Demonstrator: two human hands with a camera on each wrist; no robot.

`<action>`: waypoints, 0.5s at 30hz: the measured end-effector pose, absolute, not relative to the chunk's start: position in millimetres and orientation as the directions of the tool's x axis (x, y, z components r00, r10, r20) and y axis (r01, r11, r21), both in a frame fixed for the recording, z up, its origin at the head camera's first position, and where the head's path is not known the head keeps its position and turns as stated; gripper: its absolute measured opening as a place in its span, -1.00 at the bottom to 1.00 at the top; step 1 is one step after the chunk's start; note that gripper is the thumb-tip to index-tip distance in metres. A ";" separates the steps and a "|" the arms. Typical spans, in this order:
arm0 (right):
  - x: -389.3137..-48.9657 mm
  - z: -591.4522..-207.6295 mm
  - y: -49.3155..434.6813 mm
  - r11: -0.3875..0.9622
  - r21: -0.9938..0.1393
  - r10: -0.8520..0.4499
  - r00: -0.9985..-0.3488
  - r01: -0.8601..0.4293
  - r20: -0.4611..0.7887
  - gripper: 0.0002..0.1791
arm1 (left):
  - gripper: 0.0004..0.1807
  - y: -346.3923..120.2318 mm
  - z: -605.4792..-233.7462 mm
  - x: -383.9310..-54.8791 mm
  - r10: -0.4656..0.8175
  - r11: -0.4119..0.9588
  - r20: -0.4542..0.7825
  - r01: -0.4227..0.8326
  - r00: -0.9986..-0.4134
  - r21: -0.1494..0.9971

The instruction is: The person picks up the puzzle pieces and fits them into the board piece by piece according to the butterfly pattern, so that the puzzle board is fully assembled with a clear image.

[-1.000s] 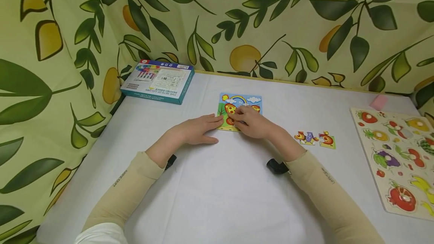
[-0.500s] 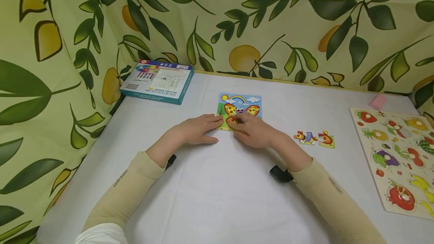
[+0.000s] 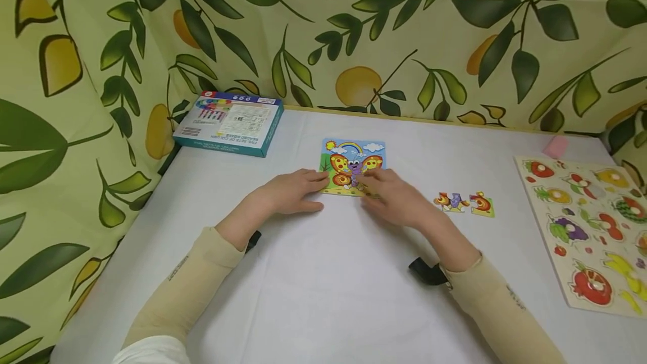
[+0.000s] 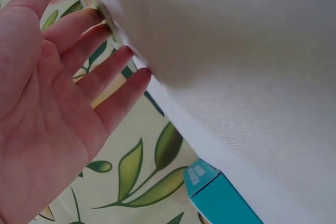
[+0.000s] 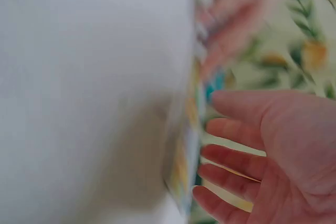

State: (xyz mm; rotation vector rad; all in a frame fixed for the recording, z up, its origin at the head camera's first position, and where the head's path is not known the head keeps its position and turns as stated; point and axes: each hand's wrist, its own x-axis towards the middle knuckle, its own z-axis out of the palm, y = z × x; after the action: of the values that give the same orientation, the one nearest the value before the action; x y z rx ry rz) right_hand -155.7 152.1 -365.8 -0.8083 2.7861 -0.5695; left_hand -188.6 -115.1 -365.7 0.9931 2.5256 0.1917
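Observation:
A puzzle board [image 3: 350,150] with a butterfly, rainbow and sun lies on the white table. The left hand [image 3: 298,191] rests its outstretched fingers on the board's left edge; its open palm fills the left of the left wrist view. Over the board's lower right part is the right hand [image 3: 396,198], fingers loosely extended and nothing seen in its grasp. That corner of the picture is hidden by it. In the right wrist view, the right fingers [image 5: 231,177] are apart beside the blurred board edge. Two loose puzzle pieces, one with purple [image 3: 455,202] and one with an orange-red swirl [image 3: 482,205], lie to the right.
A teal-edged box [image 3: 229,122] lies at the back left. At the right stands a wooden fruit peg board [image 3: 551,243], with a pink block [image 3: 556,146] behind it. A leaf-patterned curtain [image 3: 303,32] encloses the table's back and left.
The right hand, at first bent over the board's middle, draws back to the right and its fingers loosen. More of the butterfly now shows. The left hand stays; the head view shifts slightly.

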 end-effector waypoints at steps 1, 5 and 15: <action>-156.6 -361.7 163.6 0.792 -0.431 -0.506 -0.860 -0.433 -0.066 -0.49 | -0.26 -115.7 -365.9 -188.3 0.675 0.738 -0.331 0.615 -0.660 0.279; -157.7 -348.5 218.4 0.848 -0.455 -0.356 -0.929 -0.273 -0.106 -0.56 | -0.25 -117.2 -367.5 -187.7 0.667 0.745 -0.332 0.601 -0.667 0.289; -154.1 -358.8 306.3 0.876 -0.461 -0.284 -0.923 -0.141 -0.258 -0.45 | -0.27 -116.9 -365.7 -187.6 0.675 0.737 -0.325 0.605 -0.662 0.300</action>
State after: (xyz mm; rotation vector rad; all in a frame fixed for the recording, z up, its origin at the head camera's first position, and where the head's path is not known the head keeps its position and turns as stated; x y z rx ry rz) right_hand -154.1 306.3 -358.8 -0.3177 2.7275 -0.6350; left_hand -187.6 -116.9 -365.7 0.9802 2.5229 0.2308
